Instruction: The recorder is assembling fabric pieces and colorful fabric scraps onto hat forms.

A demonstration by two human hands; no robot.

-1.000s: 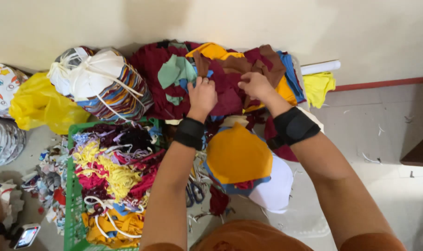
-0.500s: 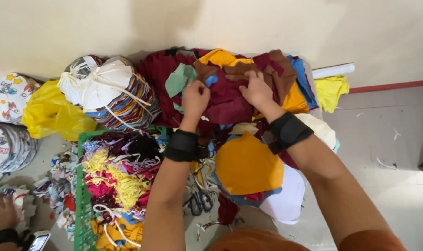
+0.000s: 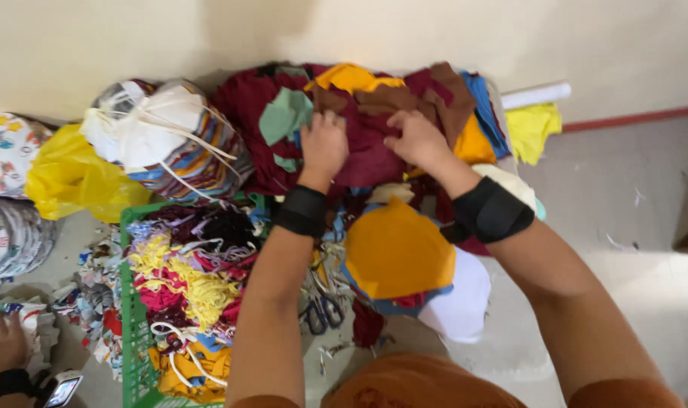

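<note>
Floor: green crate (image 3: 129,302) of fabric scraps (image 3: 185,279)

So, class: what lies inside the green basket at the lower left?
The green basket is heaped with tangled fabric strips in yellow, pink, maroon, white and orange. The left forearm covers its right side, and the heap hides its floor.

A heap of cloth pieces (image 3: 374,143) lies on the floor (image 3: 631,249) against the wall (image 3: 359,30). A tied bundle (image 3: 166,140) sits to its left, a basket (image 3: 132,332) of scraps before that, scissors (image 3: 323,311) beside the basket.
</note>
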